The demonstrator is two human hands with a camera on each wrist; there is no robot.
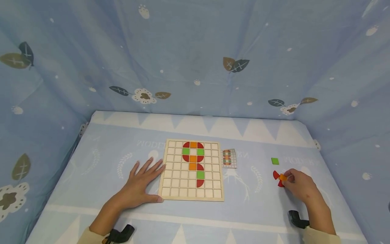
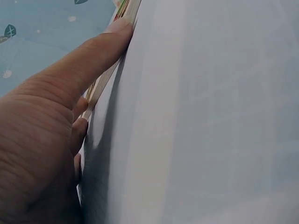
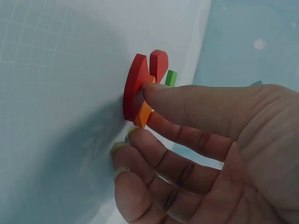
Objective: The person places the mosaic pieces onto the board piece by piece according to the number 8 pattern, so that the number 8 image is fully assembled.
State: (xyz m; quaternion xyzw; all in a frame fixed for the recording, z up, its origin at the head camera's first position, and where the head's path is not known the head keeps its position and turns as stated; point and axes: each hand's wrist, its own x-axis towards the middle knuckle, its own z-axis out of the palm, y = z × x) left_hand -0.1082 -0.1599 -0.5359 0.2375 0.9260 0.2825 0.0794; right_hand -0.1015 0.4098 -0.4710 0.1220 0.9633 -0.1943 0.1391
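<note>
A wooden grid board [image 1: 176,183] lies on the table, with red, green and orange pieces set in its middle columns. My left hand [image 1: 135,189] is spread flat at the board's left side; its thumb and fingertips touch the edge, as the thumb [image 2: 88,60] also shows in the left wrist view. At the right, my right hand [image 1: 302,185] pinches a small orange square [image 1: 283,178] between thumb and fingers. Two red quarter-round pieces [image 3: 135,88] are close by the orange square, partly hidden by the thumb in the right wrist view.
Beyond the right hand lies a loose green square [image 1: 275,161]. A small printed pattern card [image 1: 233,158] is against the board's right edge. The table [image 1: 243,206] has a pale blue patterned cover, and patterned blue cloth [image 1: 195,51] hangs around its back and sides.
</note>
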